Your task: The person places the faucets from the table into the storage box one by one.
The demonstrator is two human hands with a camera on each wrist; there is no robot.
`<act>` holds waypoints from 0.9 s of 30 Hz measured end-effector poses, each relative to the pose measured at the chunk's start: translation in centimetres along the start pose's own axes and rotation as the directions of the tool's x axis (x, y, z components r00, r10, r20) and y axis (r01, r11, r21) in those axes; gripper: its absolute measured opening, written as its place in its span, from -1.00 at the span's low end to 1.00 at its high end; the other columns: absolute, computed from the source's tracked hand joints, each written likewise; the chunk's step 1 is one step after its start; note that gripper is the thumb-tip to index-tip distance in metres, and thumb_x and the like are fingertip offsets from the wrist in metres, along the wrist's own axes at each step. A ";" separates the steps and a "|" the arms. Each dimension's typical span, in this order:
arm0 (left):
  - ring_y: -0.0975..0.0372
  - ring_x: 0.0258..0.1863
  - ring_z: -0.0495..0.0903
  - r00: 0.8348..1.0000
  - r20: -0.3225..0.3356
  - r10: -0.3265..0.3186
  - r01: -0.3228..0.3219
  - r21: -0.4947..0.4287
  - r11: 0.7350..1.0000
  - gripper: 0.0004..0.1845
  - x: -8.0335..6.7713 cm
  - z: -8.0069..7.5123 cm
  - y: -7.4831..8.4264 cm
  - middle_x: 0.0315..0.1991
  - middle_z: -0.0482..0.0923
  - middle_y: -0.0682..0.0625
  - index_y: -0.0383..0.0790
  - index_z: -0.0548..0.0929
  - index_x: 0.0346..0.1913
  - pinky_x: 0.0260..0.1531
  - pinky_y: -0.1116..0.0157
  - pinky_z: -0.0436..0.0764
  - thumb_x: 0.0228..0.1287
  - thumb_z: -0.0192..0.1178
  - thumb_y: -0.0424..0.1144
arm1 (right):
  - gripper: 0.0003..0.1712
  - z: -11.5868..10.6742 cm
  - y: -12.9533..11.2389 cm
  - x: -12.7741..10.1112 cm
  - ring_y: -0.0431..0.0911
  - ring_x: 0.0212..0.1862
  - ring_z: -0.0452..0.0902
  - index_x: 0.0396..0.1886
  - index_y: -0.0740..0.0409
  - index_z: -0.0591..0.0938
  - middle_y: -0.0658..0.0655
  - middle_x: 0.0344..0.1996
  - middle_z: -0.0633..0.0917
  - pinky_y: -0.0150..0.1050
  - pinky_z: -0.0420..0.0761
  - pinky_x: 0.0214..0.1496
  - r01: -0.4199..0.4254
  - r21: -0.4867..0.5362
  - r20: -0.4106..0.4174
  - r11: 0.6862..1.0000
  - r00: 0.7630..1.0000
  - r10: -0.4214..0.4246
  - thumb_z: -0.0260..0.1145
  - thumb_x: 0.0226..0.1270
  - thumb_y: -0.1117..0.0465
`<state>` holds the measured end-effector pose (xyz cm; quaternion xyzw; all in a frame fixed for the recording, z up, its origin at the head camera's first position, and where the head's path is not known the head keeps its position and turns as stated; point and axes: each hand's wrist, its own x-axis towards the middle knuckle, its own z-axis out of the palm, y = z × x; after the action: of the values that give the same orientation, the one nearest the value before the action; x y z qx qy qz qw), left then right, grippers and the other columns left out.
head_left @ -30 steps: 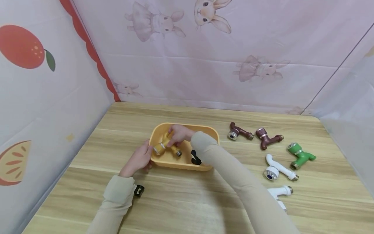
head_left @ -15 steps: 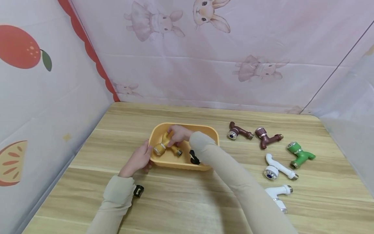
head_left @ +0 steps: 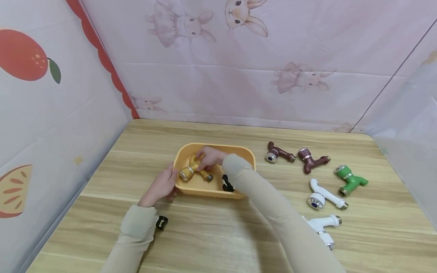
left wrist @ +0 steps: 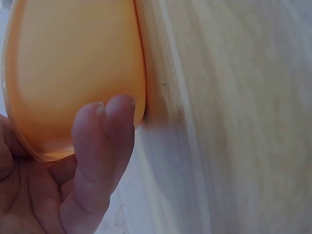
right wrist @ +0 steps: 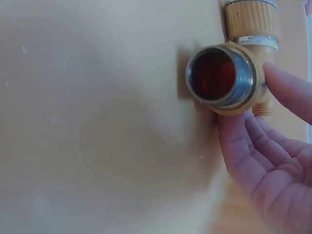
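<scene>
A yellow tap (head_left: 194, 169) lies inside the orange tub (head_left: 239, 151) on the wooden table (head_left: 218, 235). My right hand (head_left: 209, 157) reaches into the tub and pinches the yellow tap (right wrist: 234, 73) between its fingers (right wrist: 253, 146) and thumb; the tap's threaded metal mouth faces the right wrist camera. My left hand (head_left: 160, 187) grips the tub's left rim, with its fingers (left wrist: 105, 146) curled against the orange wall (left wrist: 73, 63) outside.
Loose taps lie on the table to the right: two brown ones (head_left: 278, 152) (head_left: 311, 160), a green one (head_left: 349, 181) and two white ones (head_left: 324, 196) (head_left: 324, 227). Pink cloth walls close in the back and both sides.
The right hand has turned and settled the yellow tap slightly inside the tub; the left hand stays on the rim.
</scene>
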<state>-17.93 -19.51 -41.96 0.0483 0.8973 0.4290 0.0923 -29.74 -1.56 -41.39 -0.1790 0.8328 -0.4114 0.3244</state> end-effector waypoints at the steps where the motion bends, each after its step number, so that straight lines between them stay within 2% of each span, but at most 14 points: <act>1: 0.10 -0.78 0.50 1.000 0.001 -0.002 0.002 0.001 1.000 -0.69 0.0 0.0 0.1 -0.65 0.47 -0.18 -0.39 0.23 0.11 -0.82 0.17 0.57 0.47 -0.34 -0.27 | -0.33 -0.1 0.0 0.0 -0.17 -0.51 0.46 0.12 0.40 0.38 0.17 -0.25 0.48 -0.40 0.61 -0.44 0.001 0.007 0.002 1.000 1.000 -0.001 0.41 -0.05 0.45; 8: 0.10 -0.77 0.50 1.000 0.005 -0.012 0.012 0.013 1.000 -0.67 -0.1 -0.2 0.4 -0.64 0.47 -0.17 -0.39 0.22 0.13 -0.81 0.17 0.57 0.47 -0.34 -0.26 | -0.37 -0.3 -0.2 -0.5 -0.14 -0.44 0.55 0.10 0.38 0.40 0.19 -0.26 0.55 -0.36 0.63 -0.37 -0.004 0.042 0.009 0.999 1.000 0.004 0.39 -0.04 0.45; 17: 0.12 -0.76 0.50 0.999 0.015 -0.030 0.029 0.029 0.999 -0.66 0.0 -0.5 0.6 -0.63 0.46 -0.14 -0.37 0.20 0.16 -0.80 0.19 0.58 0.47 -0.35 -0.25 | -0.41 -0.9 -0.5 -1.2 -0.14 -0.44 0.51 0.13 0.34 0.41 0.12 -0.47 0.60 -0.25 0.64 -0.24 0.003 0.076 0.034 0.997 0.999 -0.006 0.34 0.04 0.42; 21: 0.12 -0.76 0.50 0.999 0.017 -0.029 0.028 0.029 0.999 -0.67 0.0 -0.6 0.7 -0.62 0.46 -0.15 -0.38 0.20 0.15 -0.80 0.20 0.58 0.47 -0.35 -0.25 | -0.42 -1.2 -0.7 -1.5 -0.08 -0.40 0.54 0.15 0.34 0.39 0.19 -0.41 0.63 -0.18 0.64 -0.19 0.012 0.088 0.033 0.996 0.999 -0.015 0.31 0.10 0.40; 27: 0.11 -0.75 0.50 0.999 0.017 -0.032 0.031 0.028 0.999 -0.67 0.0 -0.8 0.9 -0.62 0.46 -0.17 -0.39 0.20 0.14 -0.80 0.20 0.58 0.47 -0.34 -0.26 | -0.47 -1.8 -1.3 -2.5 0.13 -0.23 0.57 0.16 0.35 0.37 0.35 -0.27 0.61 -0.09 0.61 -0.08 0.016 0.137 0.038 0.990 0.999 -0.021 0.26 0.19 0.34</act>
<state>-18.13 -19.54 -40.76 0.0391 0.9029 0.4146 0.1064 -29.15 0.08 -38.54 -0.1721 0.7943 -0.4670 0.3484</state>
